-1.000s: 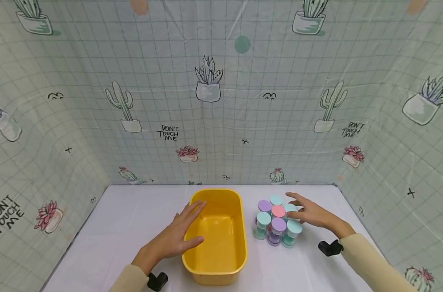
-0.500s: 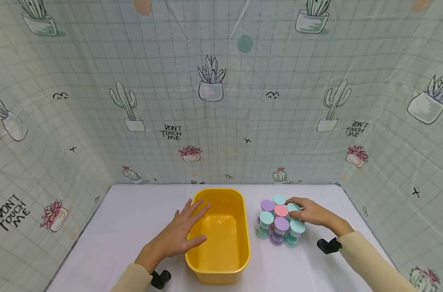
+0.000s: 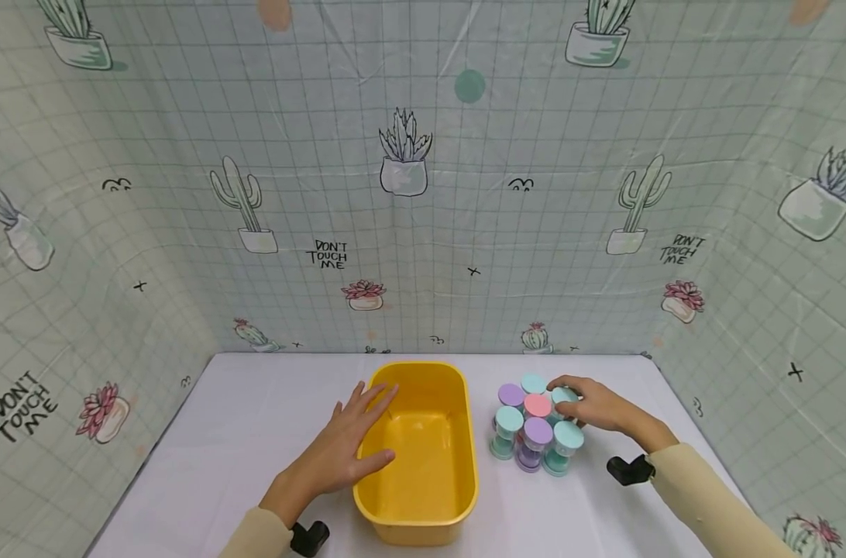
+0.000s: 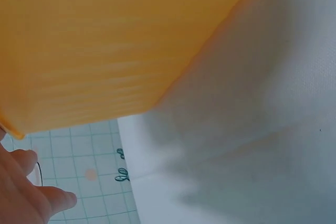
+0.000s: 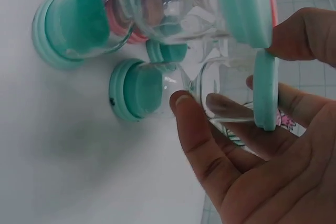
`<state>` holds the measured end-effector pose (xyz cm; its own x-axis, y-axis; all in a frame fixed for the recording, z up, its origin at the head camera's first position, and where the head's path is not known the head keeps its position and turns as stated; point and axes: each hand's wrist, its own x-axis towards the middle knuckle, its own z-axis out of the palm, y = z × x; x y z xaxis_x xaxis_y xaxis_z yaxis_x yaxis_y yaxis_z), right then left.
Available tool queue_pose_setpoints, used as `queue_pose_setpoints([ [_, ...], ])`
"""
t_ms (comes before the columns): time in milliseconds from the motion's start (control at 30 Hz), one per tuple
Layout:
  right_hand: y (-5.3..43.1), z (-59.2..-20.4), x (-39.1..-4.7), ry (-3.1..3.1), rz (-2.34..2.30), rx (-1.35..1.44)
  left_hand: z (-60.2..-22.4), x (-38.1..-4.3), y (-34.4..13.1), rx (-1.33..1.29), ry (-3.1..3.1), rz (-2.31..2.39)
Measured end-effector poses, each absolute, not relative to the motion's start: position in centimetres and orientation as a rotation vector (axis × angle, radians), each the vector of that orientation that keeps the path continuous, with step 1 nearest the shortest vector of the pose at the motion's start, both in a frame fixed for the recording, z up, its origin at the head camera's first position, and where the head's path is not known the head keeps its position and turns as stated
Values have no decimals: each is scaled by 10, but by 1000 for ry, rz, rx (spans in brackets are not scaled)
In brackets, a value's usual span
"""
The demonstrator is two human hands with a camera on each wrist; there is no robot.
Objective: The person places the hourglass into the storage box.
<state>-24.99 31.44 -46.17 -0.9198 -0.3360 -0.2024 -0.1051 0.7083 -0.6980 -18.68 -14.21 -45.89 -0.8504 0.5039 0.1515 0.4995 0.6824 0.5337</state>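
Observation:
On the left rim of a yellow plastic tub [image 3: 414,535], my left hand [image 3: 335,449] rests with its fingers spread and fairly straight. The left wrist view has the tub's outer wall [image 4: 105,51] filling its top left, with some fingertips [image 4: 63,199] at the lower left. To the tub's right, small sand timers stand upright in a tight cluster, among them a pink-capped timer [image 3: 538,404] and a purple-capped timer [image 3: 538,432]. My right hand [image 3: 599,404] grips a teal-capped sand timer [image 5: 266,90] at the cluster's right side. Its fingers [image 5: 197,135] curl round the clear glass.
A teal timer [image 5: 76,24] stands close beside the gripped one, nearly touching it. The white table [image 3: 269,403] ends at a cactus-print grid cloth [image 3: 430,256], which rises at the back and both sides.
My right hand has come down and closed its fingers round the teal sand timer at the cluster's right. The left hand stays on the tub. The whole head view shifted slightly.

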Motion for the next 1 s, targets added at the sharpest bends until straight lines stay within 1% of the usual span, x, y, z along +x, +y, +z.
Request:
queue_pose_setpoints([
  [233, 315, -461, -249, 2572, -1079, -354, -462, -186, -143, 866, 2873, 899],
  [633, 319, -460, -251, 2621, -1019, -366, -461, -185, -145, 810, 2946, 895],
  [800, 322, -448, -251, 2632, -1045, -363, -464, -187, -148, 827, 2923, 898],
  [1000, 325, -423, -255, 2666, -1070, -396, -467, -187, -149, 839, 2908, 937],
])
